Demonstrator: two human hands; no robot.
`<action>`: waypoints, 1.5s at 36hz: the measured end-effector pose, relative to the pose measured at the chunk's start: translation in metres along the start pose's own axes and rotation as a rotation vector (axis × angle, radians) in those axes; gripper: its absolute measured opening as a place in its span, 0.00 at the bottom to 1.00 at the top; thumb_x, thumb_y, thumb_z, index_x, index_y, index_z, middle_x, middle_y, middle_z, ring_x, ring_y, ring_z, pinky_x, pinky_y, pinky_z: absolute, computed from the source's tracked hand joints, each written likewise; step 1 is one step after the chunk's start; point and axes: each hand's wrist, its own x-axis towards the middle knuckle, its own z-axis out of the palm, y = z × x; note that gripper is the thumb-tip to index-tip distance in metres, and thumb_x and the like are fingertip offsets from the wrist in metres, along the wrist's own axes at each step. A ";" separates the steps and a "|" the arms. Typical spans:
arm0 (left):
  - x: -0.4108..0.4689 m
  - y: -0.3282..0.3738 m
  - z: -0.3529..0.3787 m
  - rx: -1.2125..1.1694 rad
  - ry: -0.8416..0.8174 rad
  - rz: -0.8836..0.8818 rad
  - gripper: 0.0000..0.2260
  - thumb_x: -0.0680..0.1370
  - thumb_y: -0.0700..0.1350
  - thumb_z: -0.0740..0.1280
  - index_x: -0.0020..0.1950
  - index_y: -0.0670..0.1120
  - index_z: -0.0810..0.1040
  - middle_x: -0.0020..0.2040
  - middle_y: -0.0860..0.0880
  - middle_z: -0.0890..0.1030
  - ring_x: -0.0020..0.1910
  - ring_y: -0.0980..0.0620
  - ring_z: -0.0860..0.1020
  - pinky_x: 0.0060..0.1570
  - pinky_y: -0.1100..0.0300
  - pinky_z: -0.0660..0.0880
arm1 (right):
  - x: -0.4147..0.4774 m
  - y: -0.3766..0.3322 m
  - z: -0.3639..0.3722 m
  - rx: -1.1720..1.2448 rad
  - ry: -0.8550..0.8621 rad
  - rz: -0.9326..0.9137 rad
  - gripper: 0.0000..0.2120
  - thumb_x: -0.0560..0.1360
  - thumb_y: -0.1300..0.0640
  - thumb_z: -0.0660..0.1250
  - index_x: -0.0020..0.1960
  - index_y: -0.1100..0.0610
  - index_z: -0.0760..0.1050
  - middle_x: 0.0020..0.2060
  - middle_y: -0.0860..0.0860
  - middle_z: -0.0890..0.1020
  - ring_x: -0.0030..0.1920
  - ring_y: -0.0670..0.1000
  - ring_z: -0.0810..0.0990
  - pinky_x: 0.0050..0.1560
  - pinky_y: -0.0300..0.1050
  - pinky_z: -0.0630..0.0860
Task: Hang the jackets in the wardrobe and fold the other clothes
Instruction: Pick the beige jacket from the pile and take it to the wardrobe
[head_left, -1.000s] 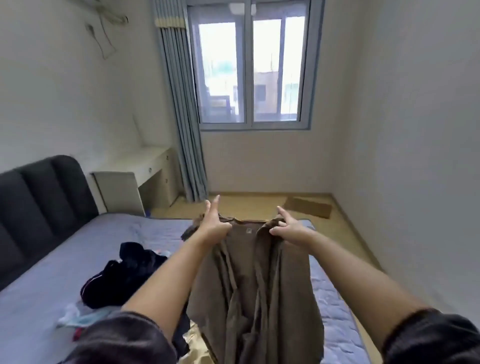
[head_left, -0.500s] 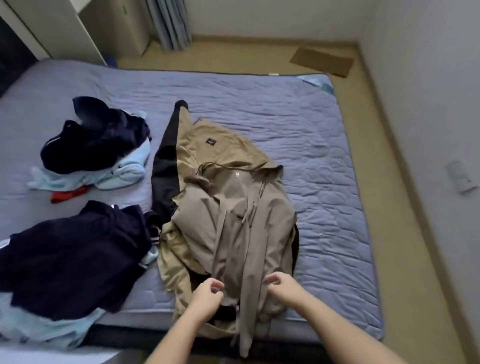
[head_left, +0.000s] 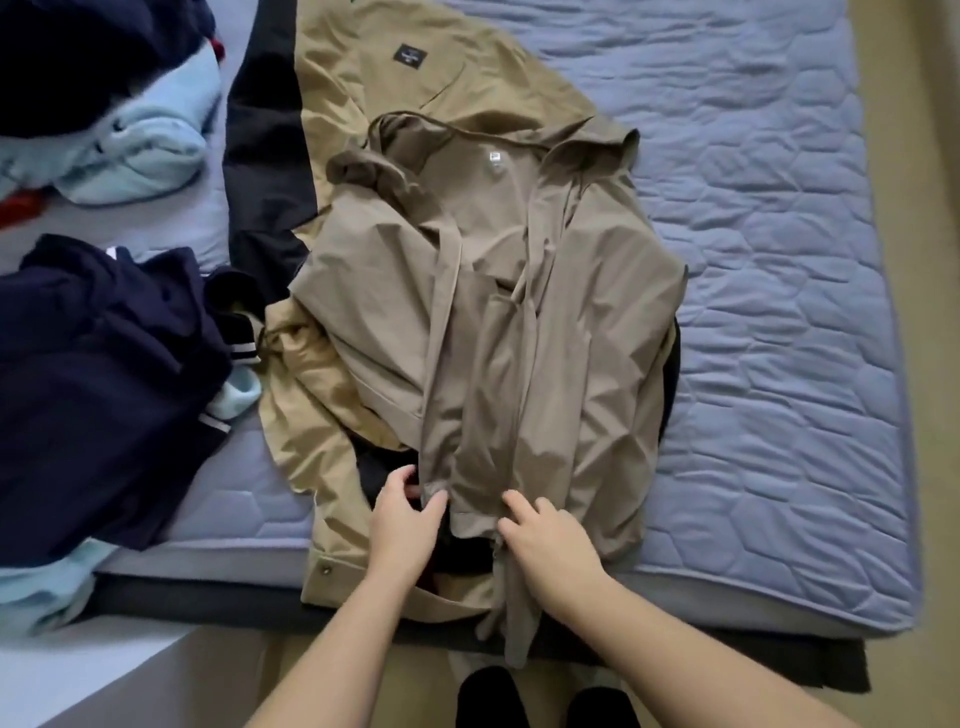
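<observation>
Taupe jacket (head_left: 498, 322) lies atop a tan jacket (head_left: 363, 83) at the near edge of the bed (head_left: 779, 260); left hand (head_left: 402, 514) pinches its hem with curled fingers, right hand (head_left: 548, 538) rests loosely spread fingers there, apparently to square the fronts.

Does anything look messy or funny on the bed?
Yes. The taupe jacket lies crumpled and crooked atop a tan jacket, its hem dangling off the mattress edge. At the left, navy clothes sit heaped, unfolded.

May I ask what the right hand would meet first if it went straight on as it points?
Probably the grey-brown jacket: the right hand rests at its hem, fingers aimed up its front.
</observation>
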 end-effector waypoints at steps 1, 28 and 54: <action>0.005 0.001 0.003 0.028 0.011 0.021 0.09 0.76 0.47 0.68 0.52 0.44 0.76 0.45 0.49 0.78 0.47 0.46 0.77 0.47 0.52 0.73 | 0.002 0.003 0.000 -0.069 -0.085 -0.048 0.21 0.54 0.57 0.81 0.44 0.54 0.77 0.48 0.53 0.79 0.37 0.54 0.79 0.31 0.44 0.69; -0.035 -0.003 0.006 -0.216 0.024 -0.025 0.11 0.83 0.44 0.54 0.43 0.44 0.70 0.26 0.48 0.74 0.21 0.51 0.70 0.29 0.58 0.70 | 0.009 -0.024 0.044 1.180 -0.191 0.717 0.16 0.66 0.43 0.72 0.43 0.52 0.70 0.48 0.53 0.81 0.50 0.56 0.82 0.53 0.51 0.79; -0.076 0.042 0.028 -1.123 -0.503 -0.721 0.05 0.77 0.40 0.65 0.43 0.39 0.76 0.26 0.49 0.74 0.33 0.56 0.71 0.33 0.66 0.74 | -0.090 0.044 -0.016 2.553 0.336 0.725 0.07 0.80 0.60 0.58 0.47 0.54 0.73 0.27 0.50 0.72 0.22 0.43 0.68 0.26 0.35 0.73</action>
